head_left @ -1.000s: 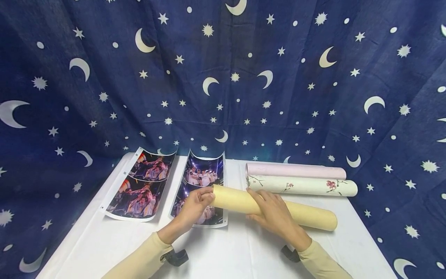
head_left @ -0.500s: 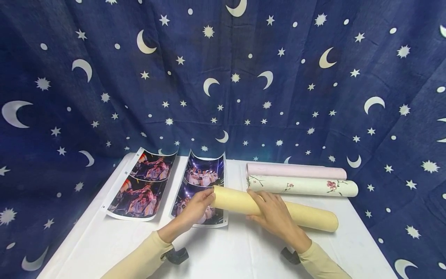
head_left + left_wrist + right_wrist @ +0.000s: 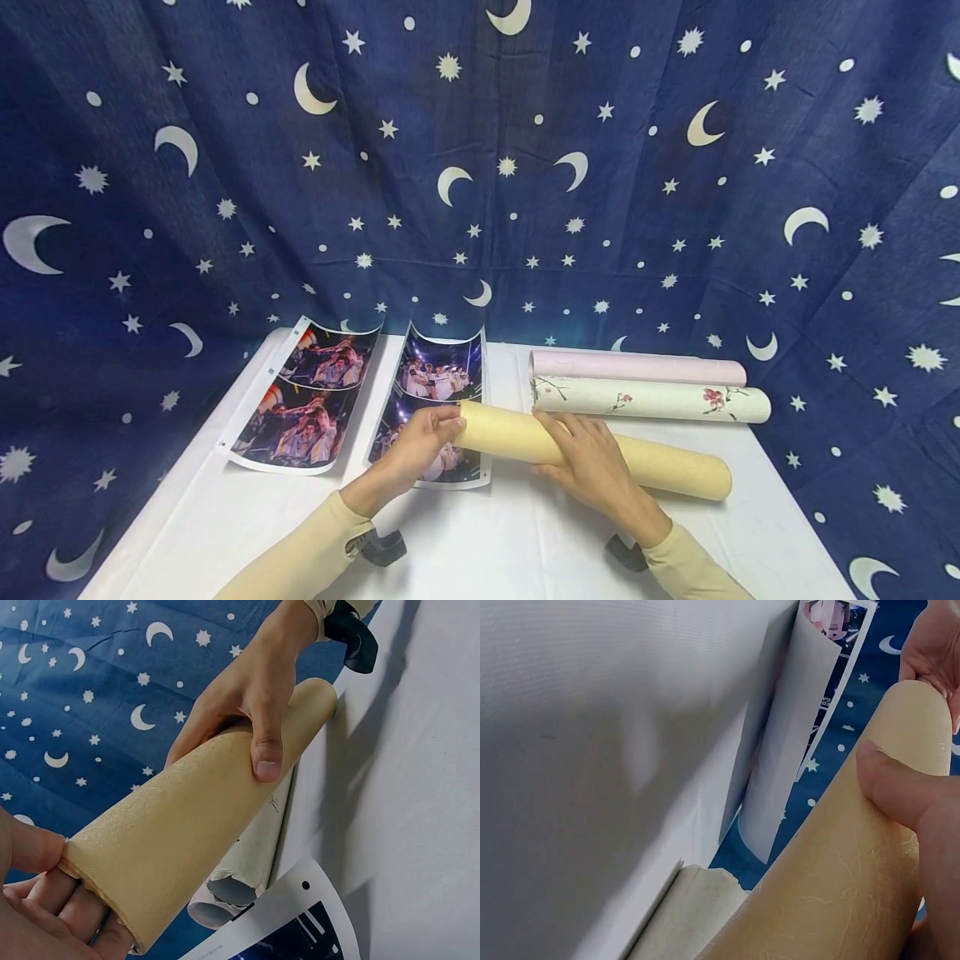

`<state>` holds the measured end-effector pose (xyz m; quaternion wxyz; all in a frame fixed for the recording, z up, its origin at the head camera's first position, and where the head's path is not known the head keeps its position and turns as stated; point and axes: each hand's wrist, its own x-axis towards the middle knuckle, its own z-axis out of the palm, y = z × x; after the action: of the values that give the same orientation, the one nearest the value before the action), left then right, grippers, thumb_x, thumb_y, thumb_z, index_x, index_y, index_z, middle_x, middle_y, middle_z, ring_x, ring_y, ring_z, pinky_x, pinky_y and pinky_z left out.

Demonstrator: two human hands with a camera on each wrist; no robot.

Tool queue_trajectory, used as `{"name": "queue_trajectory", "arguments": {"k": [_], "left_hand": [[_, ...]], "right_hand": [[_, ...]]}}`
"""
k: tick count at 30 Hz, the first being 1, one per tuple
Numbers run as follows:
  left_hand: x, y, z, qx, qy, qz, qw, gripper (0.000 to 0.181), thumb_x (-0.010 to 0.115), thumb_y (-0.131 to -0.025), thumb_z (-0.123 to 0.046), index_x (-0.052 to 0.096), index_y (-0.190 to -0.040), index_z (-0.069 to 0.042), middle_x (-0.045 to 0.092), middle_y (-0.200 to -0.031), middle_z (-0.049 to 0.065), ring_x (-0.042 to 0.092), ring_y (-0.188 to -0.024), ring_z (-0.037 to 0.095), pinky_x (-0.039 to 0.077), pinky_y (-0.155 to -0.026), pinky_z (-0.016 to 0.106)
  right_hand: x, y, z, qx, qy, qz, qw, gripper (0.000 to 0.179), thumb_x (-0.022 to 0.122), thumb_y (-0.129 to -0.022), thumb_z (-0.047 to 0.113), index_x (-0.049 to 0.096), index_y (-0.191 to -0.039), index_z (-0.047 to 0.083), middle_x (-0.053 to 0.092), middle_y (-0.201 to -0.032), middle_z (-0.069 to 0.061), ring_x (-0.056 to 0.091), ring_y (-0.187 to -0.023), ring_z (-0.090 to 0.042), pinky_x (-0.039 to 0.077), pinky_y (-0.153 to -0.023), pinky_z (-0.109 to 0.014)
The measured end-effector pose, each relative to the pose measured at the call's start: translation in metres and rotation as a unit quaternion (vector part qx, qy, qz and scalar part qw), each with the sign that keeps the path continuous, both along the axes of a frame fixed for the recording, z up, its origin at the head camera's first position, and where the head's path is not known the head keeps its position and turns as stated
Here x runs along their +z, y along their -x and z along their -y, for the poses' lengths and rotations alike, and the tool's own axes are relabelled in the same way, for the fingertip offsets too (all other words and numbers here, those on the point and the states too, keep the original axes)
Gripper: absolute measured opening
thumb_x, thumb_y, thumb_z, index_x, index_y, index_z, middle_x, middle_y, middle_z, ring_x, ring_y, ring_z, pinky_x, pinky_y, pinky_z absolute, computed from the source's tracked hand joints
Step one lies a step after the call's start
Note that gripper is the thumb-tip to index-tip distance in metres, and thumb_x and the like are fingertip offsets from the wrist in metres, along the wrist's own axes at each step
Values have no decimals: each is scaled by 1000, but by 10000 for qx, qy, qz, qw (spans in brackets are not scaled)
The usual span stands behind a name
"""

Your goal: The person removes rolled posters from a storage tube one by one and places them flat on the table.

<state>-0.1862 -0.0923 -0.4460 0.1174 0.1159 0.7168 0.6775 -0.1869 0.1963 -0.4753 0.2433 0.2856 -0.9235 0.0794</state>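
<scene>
A pale yellow roll of wallpaper (image 3: 517, 432) lies slantwise across both hands in the head view. My left hand (image 3: 416, 446) pinches its left end, thumb outside and fingers tucked into the open end, as the left wrist view shows of the roll (image 3: 172, 832). Farther along, my right hand (image 3: 592, 462) grips the roll around its middle from above, its thumb (image 3: 900, 784) pressed along the near side. Under the roll's left end lies a glossy photo print (image 3: 442, 375), partly covered by the left hand and the roll.
Behind the yellow roll lie a pink roll (image 3: 637, 367) and a white roll with flower branches (image 3: 652, 402), side by side. A second curled photo print (image 3: 307, 400) lies at the left on the white tablecloth (image 3: 480, 550). A blue curtain (image 3: 480, 167) with moons and stars hangs behind.
The yellow roll's far right end has shifted very slightly right and down. Both hands keep their hold on the roll in nearly the same place.
</scene>
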Motion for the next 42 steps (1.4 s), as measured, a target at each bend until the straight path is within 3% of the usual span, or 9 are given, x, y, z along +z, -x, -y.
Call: {"name": "queue_trajectory", "arguments": {"k": [5,12,16,21,27,32,42], "left_hand": [[1,1,-2,332,-53,-78,9994,41,52,-98,-9,48,-131,16,65,-122,29,65,-115,32,42,-110,48],[6,2,-1,986,-39,-27,9951,28,67,-89,-8,64,-113,6,74,-103,21,71,-90,16,54,-92,33],[5,2,2,939,61,-231,9953,29,70,-87,-14,66,-110,3,76,-101,15,72,-89,14,55,-91,32],[1,2,6,927,265,-704,9928,31,66,-92,-18,64,-113,5,76,-99,15,70,-87,10,55,-84,25],[0,0,9,1214,305,-655,9900,20,65,-92,-11,68,-108,0,76,-94,13,67,-84,9,51,-84,22],[-1,-3,13,1422,176,-664,9875,21,65,-92,-6,67,-110,3,75,-94,16,68,-82,8,53,-79,17],[3,-6,21,1335,12,-749,9882,22,62,-93,-3,64,-112,7,73,-100,23,68,-80,5,54,-79,18]], "right_hand": [[0,1,0,-6,27,-103,9999,85,79,-71,56,50,-143,21,66,-112,-5,65,-98,-28,49,-81,-44],[4,1,1,-49,93,-224,9997,84,80,-72,53,48,-145,25,64,-117,-7,63,-105,-32,47,-90,-49],[5,0,1,-80,98,-126,9998,83,80,-73,52,48,-145,25,63,-117,-7,62,-107,-32,47,-91,-49],[7,0,3,-75,99,-192,9997,83,80,-74,51,46,-146,26,62,-119,-8,61,-108,-32,45,-91,-48],[9,-1,4,-75,9,-487,9988,84,78,-74,51,45,-147,27,61,-120,-9,59,-107,-33,43,-92,-47],[9,-4,3,-86,42,-436,9990,83,78,-74,51,46,-146,26,61,-119,-9,59,-106,-33,43,-95,-50],[12,-6,-1,-220,-68,-358,9991,83,77,-75,52,44,-147,28,61,-121,-9,59,-110,-34,42,-98,-52]]}}
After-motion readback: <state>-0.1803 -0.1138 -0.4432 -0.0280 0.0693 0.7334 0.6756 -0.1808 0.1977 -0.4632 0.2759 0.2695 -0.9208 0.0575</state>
